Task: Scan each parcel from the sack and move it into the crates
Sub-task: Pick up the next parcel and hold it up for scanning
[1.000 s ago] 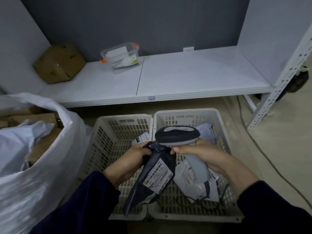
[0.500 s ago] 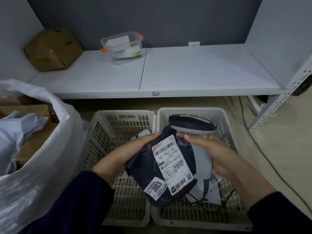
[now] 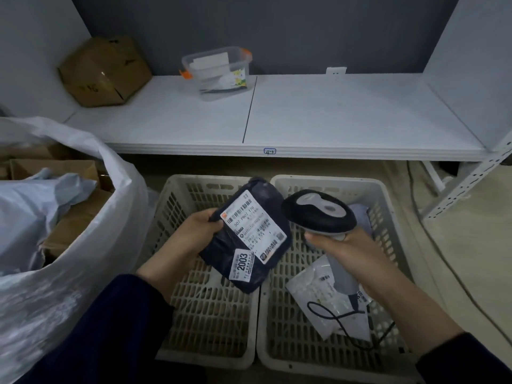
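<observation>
My left hand grips a dark blue parcel by its left edge, label side up, over the seam between the two white crates. Its white shipping label and a small "2003" sticker face me. My right hand holds a grey and black barcode scanner by its handle, just right of the parcel, over the right crate. The left crate looks bare. A white parcel lies in the right crate under the scanner's black cable. The white sack stands at the left.
Inside the sack are cardboard boxes and a pale blue bag. A low white shelf runs behind the crates, with a brown carton and a clear plastic tub on it. A shelf post and a floor cable are at the right.
The parcel has turned label up and shifted left and up, away from the scanner. The scanner hand has moved right, so a gap now shows between scanner and parcel.
</observation>
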